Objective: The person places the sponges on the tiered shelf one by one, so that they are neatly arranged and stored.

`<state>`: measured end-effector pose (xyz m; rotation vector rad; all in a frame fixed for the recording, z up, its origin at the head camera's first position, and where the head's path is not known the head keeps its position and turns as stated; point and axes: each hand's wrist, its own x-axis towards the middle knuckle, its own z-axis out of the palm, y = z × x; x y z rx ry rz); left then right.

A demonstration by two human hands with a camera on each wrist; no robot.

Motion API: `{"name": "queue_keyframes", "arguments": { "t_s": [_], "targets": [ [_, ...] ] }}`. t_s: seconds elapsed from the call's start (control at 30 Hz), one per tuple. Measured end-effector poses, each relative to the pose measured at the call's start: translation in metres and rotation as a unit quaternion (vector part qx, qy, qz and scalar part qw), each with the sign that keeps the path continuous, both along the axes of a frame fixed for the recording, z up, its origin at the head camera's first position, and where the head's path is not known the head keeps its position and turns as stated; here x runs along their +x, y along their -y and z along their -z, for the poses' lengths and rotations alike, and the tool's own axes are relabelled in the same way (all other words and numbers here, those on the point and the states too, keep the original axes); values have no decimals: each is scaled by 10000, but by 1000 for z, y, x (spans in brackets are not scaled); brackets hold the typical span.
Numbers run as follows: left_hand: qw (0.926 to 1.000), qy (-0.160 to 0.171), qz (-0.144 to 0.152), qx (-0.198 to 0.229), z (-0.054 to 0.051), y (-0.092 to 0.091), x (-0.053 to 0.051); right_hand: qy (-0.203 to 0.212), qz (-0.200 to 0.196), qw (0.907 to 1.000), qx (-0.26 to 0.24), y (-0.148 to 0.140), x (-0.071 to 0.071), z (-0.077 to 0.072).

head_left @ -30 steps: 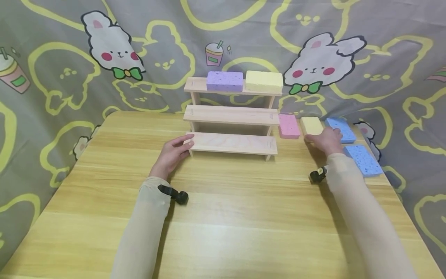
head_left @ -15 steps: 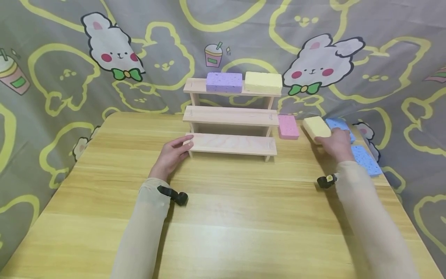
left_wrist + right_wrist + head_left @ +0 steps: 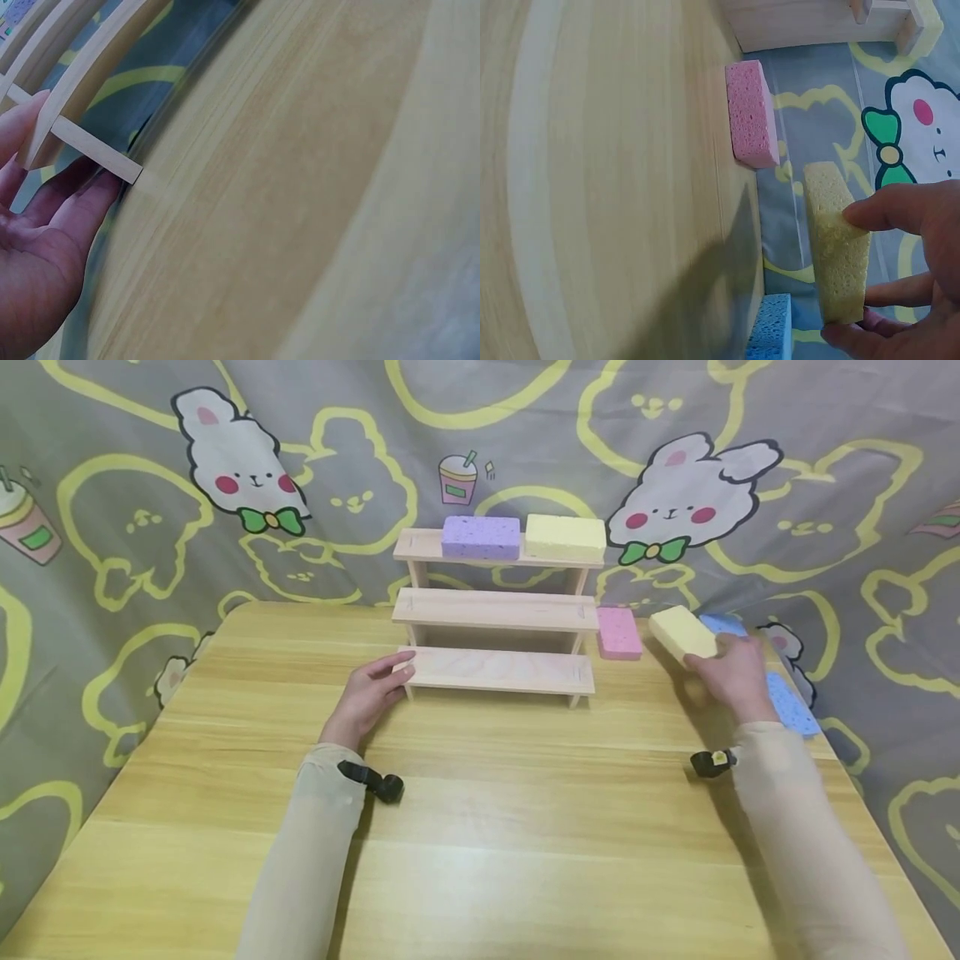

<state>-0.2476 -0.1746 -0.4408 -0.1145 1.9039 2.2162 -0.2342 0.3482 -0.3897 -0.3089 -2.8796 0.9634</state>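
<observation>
The right hand (image 3: pixel 735 681) reaches forward over the table (image 3: pixel 480 827) with its thumb and fingers pinching the held yellow sponge (image 3: pixel 681 633), which is raised clear of the tabletop and tilted, its free end pointing away from the grip, forward and left. The left hand (image 3: pixel 367 697) has its palm facing inward and grips the near left corner of the wooden stand (image 3: pixel 495 608), with digits above and below the lowest board. The stand has three tiers, stepping up and away from that left grip. On its top tier, beyond the left hand and to its right, a purple sponge (image 3: pixel 481 537) and an upper yellow sponge (image 3: pixel 565 537) lie side by side. Left of the right grip, a pink sponge (image 3: pixel 619 634) lies on the table, just beside the stand. One blue sponge (image 3: pixel 723 624) lies behind that grip, and a second blue sponge (image 3: pixel 793 706) to its right, nearer the person; the right hand and sleeve partly hide both.
</observation>
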Motion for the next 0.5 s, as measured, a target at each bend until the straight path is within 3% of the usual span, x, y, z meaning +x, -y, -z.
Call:
{"name": "queue_keyframes", "arguments": {
  "t_s": [0.3, 0.5],
  "targets": [
    [10000, -18, 40, 42, 0, -1, -1, -565, -48, 9984, -38, 0, 10, -5],
    [10000, -55, 66, 3, -1, -1, 0, -615, 54, 9981, 35, -2, 20, -11]
  ]
}}
